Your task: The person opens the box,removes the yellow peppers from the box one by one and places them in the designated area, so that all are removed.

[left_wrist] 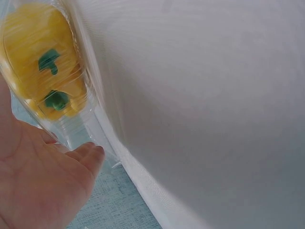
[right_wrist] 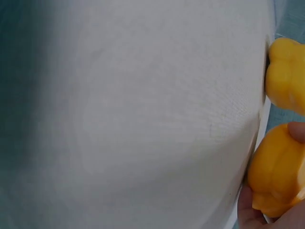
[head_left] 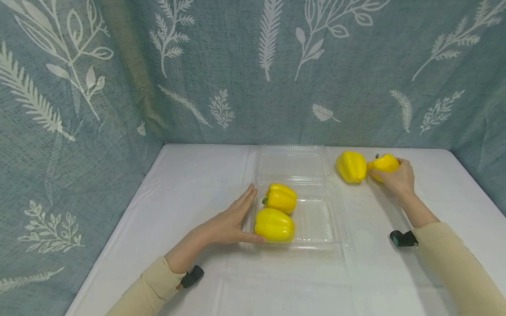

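Observation:
At the back right of the table, my right hand (head_left: 398,177) grips a yellow bell pepper (head_left: 385,163) with a dark stem. The right wrist view shows thumb and fingers around that pepper (right_wrist: 276,171). Another yellow bell pepper (head_left: 351,166) lies just left of it. My left hand (head_left: 231,221) rests with spread, straight fingers against the left side of a clear plastic clamshell box (head_left: 316,219). Two yellow bell peppers, one behind (head_left: 281,197) and one in front (head_left: 274,225), lie in the left half of its base. Their green stems show through the wall in the left wrist view.
The box's clear lid (head_left: 294,163) lies folded open toward the back of the table. A white cloth (head_left: 189,188) covers the table. A blue-green curtain (head_left: 237,87) with white leaf patterns hangs behind and along the left side.

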`<action>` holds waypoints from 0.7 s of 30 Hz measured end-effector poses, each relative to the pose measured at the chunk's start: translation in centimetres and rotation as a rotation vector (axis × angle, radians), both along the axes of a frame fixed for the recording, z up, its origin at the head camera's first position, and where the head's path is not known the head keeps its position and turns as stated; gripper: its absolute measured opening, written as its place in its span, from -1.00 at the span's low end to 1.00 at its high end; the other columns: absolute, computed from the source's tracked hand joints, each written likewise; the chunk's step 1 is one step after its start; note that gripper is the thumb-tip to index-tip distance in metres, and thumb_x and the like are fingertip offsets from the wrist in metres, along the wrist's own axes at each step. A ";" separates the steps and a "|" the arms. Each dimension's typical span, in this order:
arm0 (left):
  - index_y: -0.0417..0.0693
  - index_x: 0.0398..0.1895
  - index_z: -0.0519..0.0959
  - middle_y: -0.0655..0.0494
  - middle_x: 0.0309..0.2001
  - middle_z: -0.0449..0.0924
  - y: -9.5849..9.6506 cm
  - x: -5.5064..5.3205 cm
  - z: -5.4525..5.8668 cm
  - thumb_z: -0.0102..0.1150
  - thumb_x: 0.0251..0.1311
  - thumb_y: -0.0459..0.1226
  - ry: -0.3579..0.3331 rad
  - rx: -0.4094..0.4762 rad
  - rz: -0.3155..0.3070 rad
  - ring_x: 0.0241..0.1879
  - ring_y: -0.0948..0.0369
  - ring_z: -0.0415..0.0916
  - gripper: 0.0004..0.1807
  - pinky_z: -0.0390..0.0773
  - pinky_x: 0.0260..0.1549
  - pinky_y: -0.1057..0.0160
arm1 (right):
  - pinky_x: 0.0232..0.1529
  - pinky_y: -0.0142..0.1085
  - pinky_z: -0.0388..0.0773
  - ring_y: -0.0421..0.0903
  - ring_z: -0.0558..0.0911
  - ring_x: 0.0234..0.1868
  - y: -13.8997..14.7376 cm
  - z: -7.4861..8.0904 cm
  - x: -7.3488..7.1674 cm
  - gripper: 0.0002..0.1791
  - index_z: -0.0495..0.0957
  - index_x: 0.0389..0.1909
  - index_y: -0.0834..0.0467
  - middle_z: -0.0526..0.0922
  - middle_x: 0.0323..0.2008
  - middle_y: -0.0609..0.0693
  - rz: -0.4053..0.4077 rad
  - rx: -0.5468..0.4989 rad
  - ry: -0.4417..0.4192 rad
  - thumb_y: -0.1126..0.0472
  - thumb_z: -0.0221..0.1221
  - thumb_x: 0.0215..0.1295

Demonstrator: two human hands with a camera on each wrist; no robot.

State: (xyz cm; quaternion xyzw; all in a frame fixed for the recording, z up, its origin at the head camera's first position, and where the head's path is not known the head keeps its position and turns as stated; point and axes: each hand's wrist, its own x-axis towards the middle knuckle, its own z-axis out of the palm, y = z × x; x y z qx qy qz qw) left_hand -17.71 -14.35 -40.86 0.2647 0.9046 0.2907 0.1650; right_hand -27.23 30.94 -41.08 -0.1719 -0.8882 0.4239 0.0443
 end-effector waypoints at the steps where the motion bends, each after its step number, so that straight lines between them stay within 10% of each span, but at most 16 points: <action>1: 0.00 0.57 -0.39 0.22 0.53 -0.62 0.0 0.0 0.0 0.33 -0.09 0.33 0.000 -0.001 0.000 0.51 0.12 -0.41 0.40 -0.04 0.41 -0.03 | 0.34 0.20 0.16 0.40 0.15 0.35 0.0 0.0 0.0 0.07 -0.18 0.47 0.44 0.05 0.37 0.49 0.005 0.008 0.005 -0.09 0.22 0.26; 21: -0.03 0.56 -0.38 0.16 0.54 -0.60 0.0 0.2 0.1 0.37 -0.07 0.28 0.006 0.011 -0.006 0.52 0.07 -0.40 0.39 -0.06 0.41 -0.04 | 0.23 0.27 0.25 0.45 0.22 0.22 0.0 0.0 -0.4 0.04 -0.11 0.41 0.52 0.15 0.22 0.57 0.079 0.184 -0.004 0.02 0.26 0.19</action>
